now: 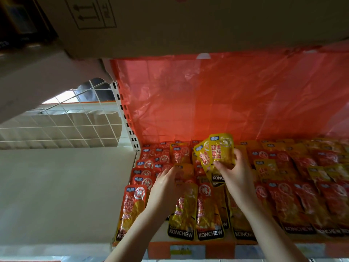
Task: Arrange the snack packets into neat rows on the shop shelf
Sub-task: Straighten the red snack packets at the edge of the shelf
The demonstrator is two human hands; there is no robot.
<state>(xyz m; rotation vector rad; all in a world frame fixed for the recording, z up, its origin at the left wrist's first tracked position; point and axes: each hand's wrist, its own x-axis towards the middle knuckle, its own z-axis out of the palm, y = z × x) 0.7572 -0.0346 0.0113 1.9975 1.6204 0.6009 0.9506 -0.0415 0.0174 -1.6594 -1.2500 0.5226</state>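
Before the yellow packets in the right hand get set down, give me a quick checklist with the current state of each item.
1. Right hand grips the yellow packets: ok.
2. Held packets squared into one stack: not ok, fanned.
3. Left hand free to clear a spot: ok, it rests flat on the shelf packets.
4. Colours sorted on the shelf: not ok, red and yellow are mixed.
5. Front row straight along the shelf edge: not ok, the leftmost red packet leans.
6. Empty slot for the stack: cannot tell.

Dim, soft focus — red backlit glow, wide-angle bending at edges
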